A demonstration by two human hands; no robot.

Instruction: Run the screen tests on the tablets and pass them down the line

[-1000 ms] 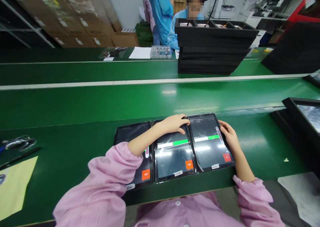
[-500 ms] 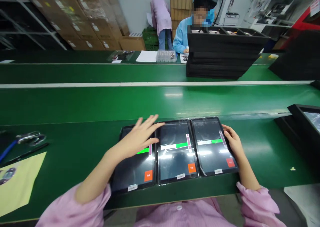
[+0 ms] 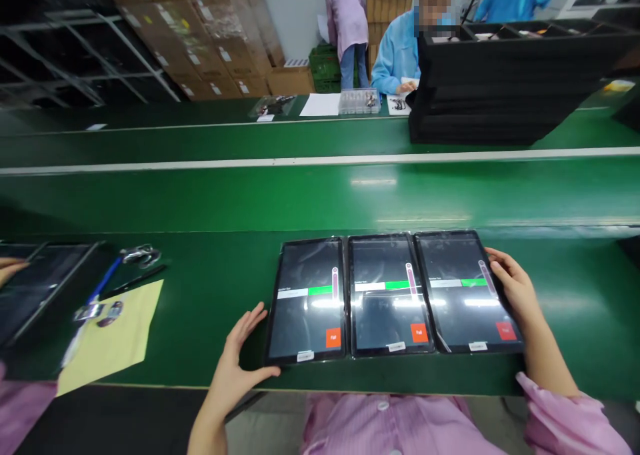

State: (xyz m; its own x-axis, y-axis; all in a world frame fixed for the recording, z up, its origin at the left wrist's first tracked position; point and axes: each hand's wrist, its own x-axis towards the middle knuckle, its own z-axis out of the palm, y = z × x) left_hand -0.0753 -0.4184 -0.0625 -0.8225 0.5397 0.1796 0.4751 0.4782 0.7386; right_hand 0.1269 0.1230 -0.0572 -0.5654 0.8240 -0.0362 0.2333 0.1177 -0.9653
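Three tablets lie side by side on the green bench: a left tablet (image 3: 307, 315), a middle tablet (image 3: 387, 315) and a right tablet (image 3: 465, 315). Each lit screen shows a white-and-green bar, a slim purple-and-white upright bar and a red or orange "Fail" box. My left hand (image 3: 239, 355) is beside the left tablet's outer edge, fingers spread and thumb near its lower left corner, holding nothing. At the far side, my right hand (image 3: 515, 288) curls its fingers round the right tablet's outer edge; part of the grip is hidden.
Yellow paper (image 3: 130, 328), a blue-handled tool (image 3: 107, 278) and a black pen-like stick (image 3: 135, 280) lie left. Another person's hand (image 3: 10, 268) is by a dark tablet-like panel (image 3: 47, 281). Stacked black trays (image 3: 505, 88) stand opposite, near a seated person in blue (image 3: 395, 58).
My left hand has come down off the left and middle tablets to the left tablet's outer side. My right hand stays at the right tablet's edge. The view has swung left.
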